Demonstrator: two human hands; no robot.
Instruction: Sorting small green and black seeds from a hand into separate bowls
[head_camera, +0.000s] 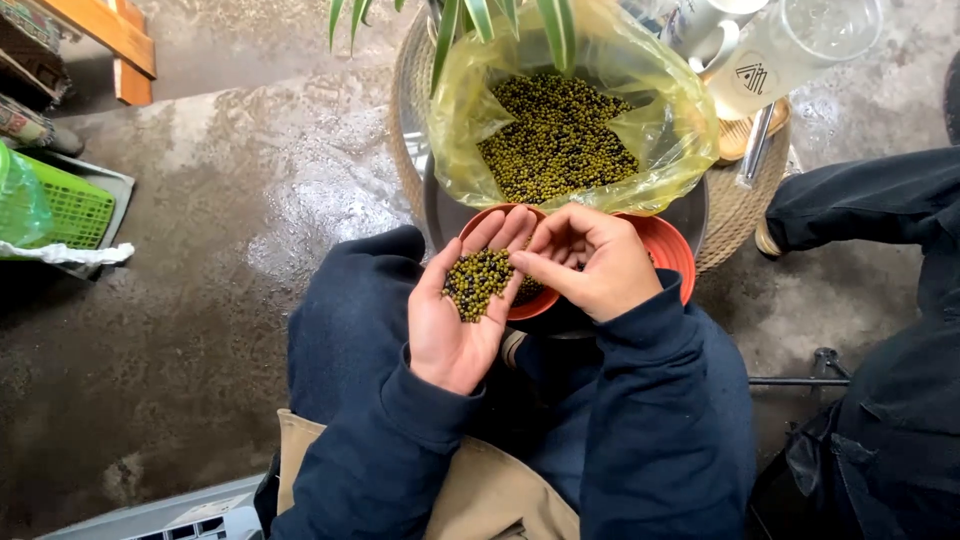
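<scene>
At frame centre your left hand (462, 310) lies palm-up, fingers together, cupping green mung beans (477, 282) above the orange bowls (668, 252) to catch spills, while your right hand's (588, 262) fingertips pinch among them.

Soft daylight — sharp centre, wet-floor (300, 200) glare.

Red bowls (672, 250) mostly hidden behind hands; glass jar (800, 40) cut off.

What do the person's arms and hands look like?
Both arms wear long, dark navy sleeves with ribbed cuffs at the wrists. The left hand and right hand are bare: no gloves, rings or watch show. A tan apron sits below the sleeves.
</scene>
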